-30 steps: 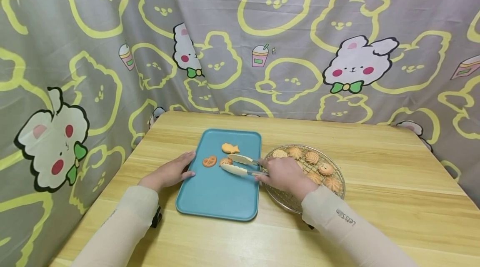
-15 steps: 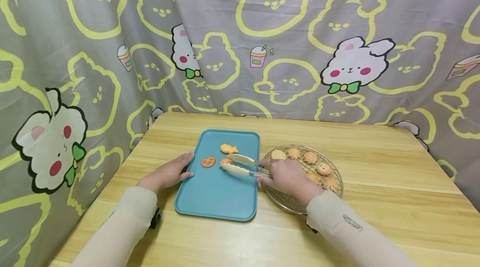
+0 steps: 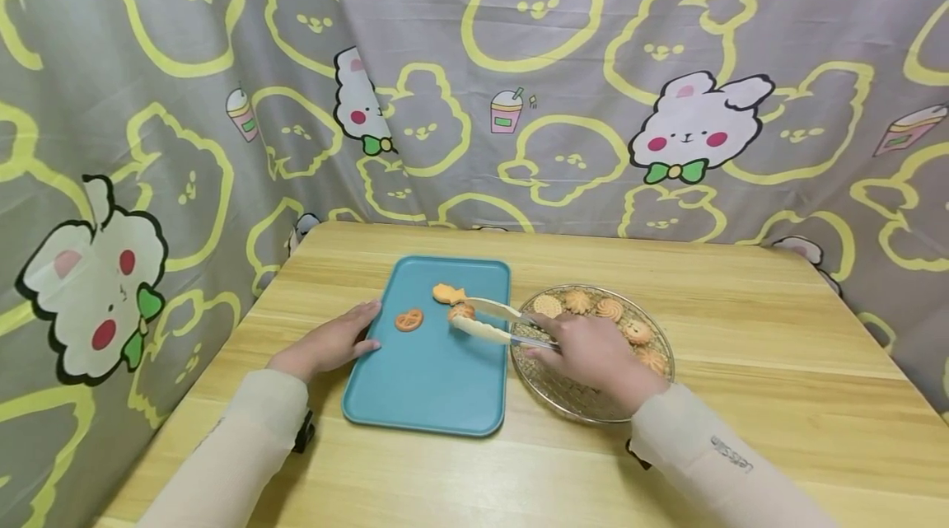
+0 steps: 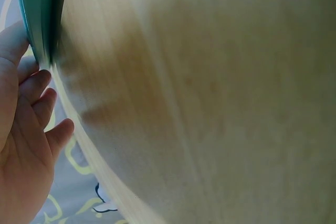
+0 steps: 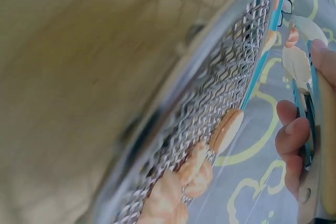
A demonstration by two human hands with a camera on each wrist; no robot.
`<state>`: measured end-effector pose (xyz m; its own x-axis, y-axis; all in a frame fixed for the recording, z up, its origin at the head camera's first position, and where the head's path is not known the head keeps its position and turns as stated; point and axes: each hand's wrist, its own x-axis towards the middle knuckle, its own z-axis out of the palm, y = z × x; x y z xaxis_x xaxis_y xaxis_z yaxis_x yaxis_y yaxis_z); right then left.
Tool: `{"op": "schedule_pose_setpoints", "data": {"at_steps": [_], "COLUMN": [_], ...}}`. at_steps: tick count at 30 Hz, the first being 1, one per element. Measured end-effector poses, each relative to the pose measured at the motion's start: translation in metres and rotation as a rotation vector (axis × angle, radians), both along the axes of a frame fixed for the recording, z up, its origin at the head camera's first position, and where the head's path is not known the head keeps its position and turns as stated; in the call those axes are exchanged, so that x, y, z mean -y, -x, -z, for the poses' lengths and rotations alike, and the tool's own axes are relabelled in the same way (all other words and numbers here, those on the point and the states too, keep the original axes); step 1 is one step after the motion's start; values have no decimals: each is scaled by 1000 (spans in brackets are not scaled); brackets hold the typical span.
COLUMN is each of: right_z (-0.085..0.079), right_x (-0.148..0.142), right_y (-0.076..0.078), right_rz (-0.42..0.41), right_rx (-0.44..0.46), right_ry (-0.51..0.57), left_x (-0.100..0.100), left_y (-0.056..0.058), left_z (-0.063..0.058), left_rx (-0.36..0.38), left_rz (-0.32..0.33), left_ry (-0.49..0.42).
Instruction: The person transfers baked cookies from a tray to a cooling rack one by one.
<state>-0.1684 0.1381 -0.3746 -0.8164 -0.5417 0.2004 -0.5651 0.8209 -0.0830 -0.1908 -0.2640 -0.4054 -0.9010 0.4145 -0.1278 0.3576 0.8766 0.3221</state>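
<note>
My right hand (image 3: 596,351) grips a pair of tongs (image 3: 485,331) with cream scalloped tips. A round, ridged cookie (image 5: 292,38) is pinched between the tips, raised over the blue tray (image 3: 423,392) in the right wrist view. On the tray lie a pretzel-shaped cookie (image 3: 409,320) and a fish-shaped cookie (image 3: 447,293), which the upper tong tip partly overlaps in the head view. My left hand (image 3: 329,343) rests at the tray's left edge, thumb at the rim and fingers extended, as the left wrist view (image 4: 26,129) of the hand also shows.
Right of the tray stands a round wire mesh rack (image 3: 552,388) with several cookies (image 3: 610,309) along its far and right side, some hidden under my right hand. Both stand on a wooden table (image 3: 415,478). A patterned curtain (image 3: 445,42) hangs behind and to the left.
The tongs have lifted the round cookie from the tray and carried it slightly to the right. My right hand has shifted right over the rack. My left hand stays at the tray's edge.
</note>
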Motion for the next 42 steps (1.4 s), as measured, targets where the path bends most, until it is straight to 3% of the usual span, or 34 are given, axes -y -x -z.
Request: {"op": "schedule_pose_setpoints", "data": {"at_steps": [20, 42], "right_z": [-4, -3], "right_x": [-54, -88], "right_y": [-15, -36], "right_rz": [65, 120], "right_rx": [-56, 9], "right_ry": [42, 31], "left_x": [-2, -2], "left_y": [-1, -2], "left_z": [-1, -1], "left_rx": [-14, -8], "left_rz": [3, 1], "left_ry": [-4, -1]}}
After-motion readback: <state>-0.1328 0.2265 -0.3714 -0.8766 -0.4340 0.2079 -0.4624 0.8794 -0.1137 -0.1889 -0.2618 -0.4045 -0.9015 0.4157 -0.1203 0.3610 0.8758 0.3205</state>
